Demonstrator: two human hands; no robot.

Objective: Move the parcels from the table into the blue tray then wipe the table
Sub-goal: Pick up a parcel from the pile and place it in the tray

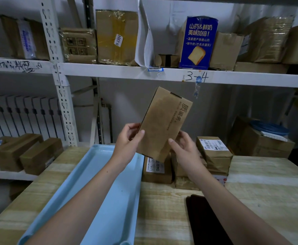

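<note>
I hold a flat brown cardboard parcel [164, 121] up in the air, tilted, above the far end of the light blue tray [109, 200]. My left hand [128, 140] grips its lower left edge and my right hand [184, 147] grips its lower right edge. The tray lies on the wooden table [268, 191] to the left, with nothing visible inside it. Behind my hands a cluster of brown parcels [213, 154] stands on the table, one with a white label [155, 167]. A dark cloth [204, 221] lies on the table near my right forearm.
White metal shelving [162, 73] runs above and behind the table, packed with cardboard boxes and a blue bread box [198, 43]. More boxes [26, 152] sit on a low shelf at the left and a larger carton [257, 140] stands at the right.
</note>
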